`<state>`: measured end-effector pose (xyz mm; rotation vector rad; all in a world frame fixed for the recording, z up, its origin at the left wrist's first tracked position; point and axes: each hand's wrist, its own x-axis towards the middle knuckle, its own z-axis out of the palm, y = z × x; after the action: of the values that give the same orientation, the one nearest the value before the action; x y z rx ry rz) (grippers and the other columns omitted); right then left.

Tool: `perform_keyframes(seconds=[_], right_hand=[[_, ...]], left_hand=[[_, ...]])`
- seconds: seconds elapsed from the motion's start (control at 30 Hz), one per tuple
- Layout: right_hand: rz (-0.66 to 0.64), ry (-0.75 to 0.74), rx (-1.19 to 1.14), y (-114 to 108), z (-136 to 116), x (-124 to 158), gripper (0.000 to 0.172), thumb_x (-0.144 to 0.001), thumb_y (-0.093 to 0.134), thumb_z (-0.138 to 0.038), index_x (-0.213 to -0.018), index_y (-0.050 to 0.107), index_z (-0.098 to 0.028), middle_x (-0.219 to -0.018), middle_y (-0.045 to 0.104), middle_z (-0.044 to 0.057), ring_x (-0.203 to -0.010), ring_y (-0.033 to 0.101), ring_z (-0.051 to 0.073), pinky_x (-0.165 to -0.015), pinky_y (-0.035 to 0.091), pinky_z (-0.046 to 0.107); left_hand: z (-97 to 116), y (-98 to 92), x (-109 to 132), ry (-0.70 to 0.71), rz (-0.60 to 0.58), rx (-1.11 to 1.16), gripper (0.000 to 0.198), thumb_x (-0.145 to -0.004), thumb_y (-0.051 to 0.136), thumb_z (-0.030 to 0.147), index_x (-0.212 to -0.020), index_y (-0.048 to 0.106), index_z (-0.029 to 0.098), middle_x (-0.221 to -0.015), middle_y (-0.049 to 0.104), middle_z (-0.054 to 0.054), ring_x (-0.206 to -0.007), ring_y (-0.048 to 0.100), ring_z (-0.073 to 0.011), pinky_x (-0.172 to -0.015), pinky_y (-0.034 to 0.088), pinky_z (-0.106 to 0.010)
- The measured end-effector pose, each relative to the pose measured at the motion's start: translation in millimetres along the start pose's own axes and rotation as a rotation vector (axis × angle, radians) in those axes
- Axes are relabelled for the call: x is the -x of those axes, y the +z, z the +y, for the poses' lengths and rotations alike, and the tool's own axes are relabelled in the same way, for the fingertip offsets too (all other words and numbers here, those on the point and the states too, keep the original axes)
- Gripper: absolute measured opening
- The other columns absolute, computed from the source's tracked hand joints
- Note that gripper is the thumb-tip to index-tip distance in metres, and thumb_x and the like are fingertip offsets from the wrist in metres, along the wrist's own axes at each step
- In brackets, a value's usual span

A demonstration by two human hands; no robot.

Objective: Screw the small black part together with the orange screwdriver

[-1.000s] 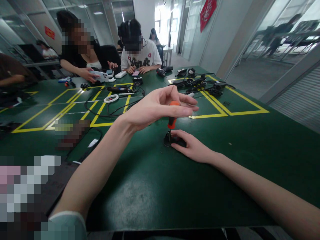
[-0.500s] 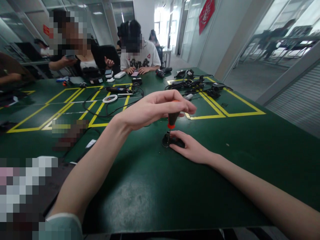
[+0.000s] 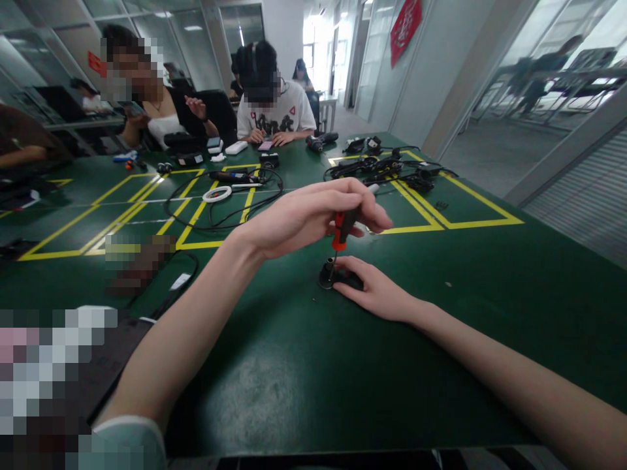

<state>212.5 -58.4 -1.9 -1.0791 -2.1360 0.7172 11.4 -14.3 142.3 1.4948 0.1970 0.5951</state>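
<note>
The left hand [image 3: 313, 212] grips a screwdriver [image 3: 339, 240] pointing down at a black part [image 3: 325, 277] that the right hand [image 3: 377, 290] grasps

**Signs and labels: 0 words legible**

Red hanging [image 3: 406, 31] on pale wall [image 3: 416, 98], upper right: bore lettering, too blurred to read. Smaller orange-red sheet [image 3: 95, 63], upper left: any characters were indistinct. White shirt [image 3: 302, 120], far side of green table [image 3: 367, 391]: showed 1 red triangular mark [image 3: 292, 111] and a dark print [image 3: 274, 123], wording unclear. White tag [image 3: 179, 281], left: too small to decipher.
</note>
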Motion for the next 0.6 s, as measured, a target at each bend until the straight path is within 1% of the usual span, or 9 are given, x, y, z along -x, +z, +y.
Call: perform_keyframes(seconds=[0.07,0.1,0.17,0.23,0.3,0.4,0.47,0.53,0.6], right_hand=[[0.008,0.001,0.006,0.3,0.1,0.2,0.033,-0.094,0.062,-0.027,-0.127,0.063,-0.021,-0.118,0.075,0.011,-0.109,0.070,0.028,-0.099,0.058,0.049],[0.015,0.003,0.007,0.6,0.5,0.3,0.034,-0.094,0.062,-0.027,-0.127,0.063,-0.021,-0.119,0.075,0.011,-0.110,0.070,0.028,-0.100,0.058,0.049],[0.019,0.005,0.004,1.2,1.4,0.5,0.035,-0.094,0.063,-0.027,-0.128,0.063,-0.021,-0.120,0.074,0.011,-0.111,0.070,0.028,-0.101,0.057,0.049],[0.011,0.006,-0.002,1.4,2.1,0.6,0.036,-0.094,0.062,-0.027,-0.129,0.062,-0.021,-0.119,0.074,0.012,-0.110,0.071,0.027,-0.099,0.058,0.048],[0.001,0.001,0.000,1.0,2.2,0.7,0.037,-0.094,0.062,-0.027,-0.131,0.061,-0.021,-0.118,0.074,0.012,-0.110,0.071,0.027,-0.098,0.059,0.047],[0.005,-0.003,0.002,-0.2,1.3,0.7,0.036,-0.095,0.061,-0.028,-0.130,0.062,-0.021,-0.117,0.074,0.012,-0.108,0.071,0.027,-0.098,0.059,0.047],[0.004,-0.003,0.004,-0.9,0.6,0.7,0.034,-0.095,0.061,-0.028,-0.129,0.062,-0.021,-0.116,0.074,0.012,-0.106,0.071,0.027,-0.097,0.060,0.047],[0.002,-0.005,0.009,-1.4,0.2,0.7,0.033,-0.095,0.062,-0.027,-0.127,0.063,-0.022,-0.115,0.074,0.011,-0.105,0.071,0.027,-0.096,0.060,0.047],[0.008,-0.006,0.011,-1.4,0.6,0.9,0.032,-0.094,0.062,-0.027,-0.126,0.063,-0.023,-0.115,0.075,0.011,-0.105,0.071,0.028,-0.096,0.060,0.049]], left_hand=[[-1.1,1.0,0.6,-0.006,-0.006,-0.001,0.017,-0.089,0.073,0.026,-0.087,0.061,0.015,-0.117,0.072,-0.008,-0.114,0.068,-0.0190,-0.101,0.053,-0.034],[-2.1,2.3,0.5,-0.006,0.010,0.000,0.022,-0.086,0.077,0.024,-0.085,0.057,0.016,-0.118,0.071,-0.008,-0.110,0.070,-0.0178,-0.096,0.055,-0.032],[-4.3,5.5,-0.5,-0.005,0.075,0.011,0.034,-0.084,0.080,0.022,-0.080,0.046,0.017,-0.099,0.070,-0.002,-0.080,0.069,-0.0091,-0.074,0.053,-0.024],[-5.9,7.9,-1.8,-0.005,0.131,0.025,0.041,-0.085,0.079,0.023,-0.077,0.039,0.019,-0.071,0.057,0.007,-0.052,0.050,-0.0011,-0.054,0.039,-0.018],[-6.0,8.3,-2.8,-0.003,0.137,0.038,0.035,-0.087,0.076,0.026,-0.079,0.043,0.020,-0.062,0.046,0.009,-0.047,0.039,-0.0009,-0.049,0.033,-0.018],[-4.2,6.2,-3.1,0.001,0.076,0.056,0.019,-0.090,0.067,0.033,-0.087,0.057,0.018,-0.069,0.055,0.003,-0.060,0.053,-0.0071,-0.060,0.046,-0.022],[-3.5,4.8,-3.2,0.006,0.048,0.062,0.020,-0.093,0.062,0.035,-0.086,0.062,0.017,-0.079,0.063,-0.001,-0.076,0.063,-0.0120,-0.073,0.053,-0.027],[-3.9,4.8,-3.4,0.001,0.044,0.063,0.020,-0.094,0.062,0.034,-0.084,0.062,0.016,-0.095,0.068,-0.005,-0.097,0.068,-0.0161,-0.087,0.055,-0.030],[-5.4,5.9,-3.8,-0.004,0.061,0.067,0.018,-0.092,0.068,0.030,-0.085,0.058,0.017,-0.113,0.069,-0.006,-0.113,0.067,-0.0187,-0.096,0.054,-0.032]])
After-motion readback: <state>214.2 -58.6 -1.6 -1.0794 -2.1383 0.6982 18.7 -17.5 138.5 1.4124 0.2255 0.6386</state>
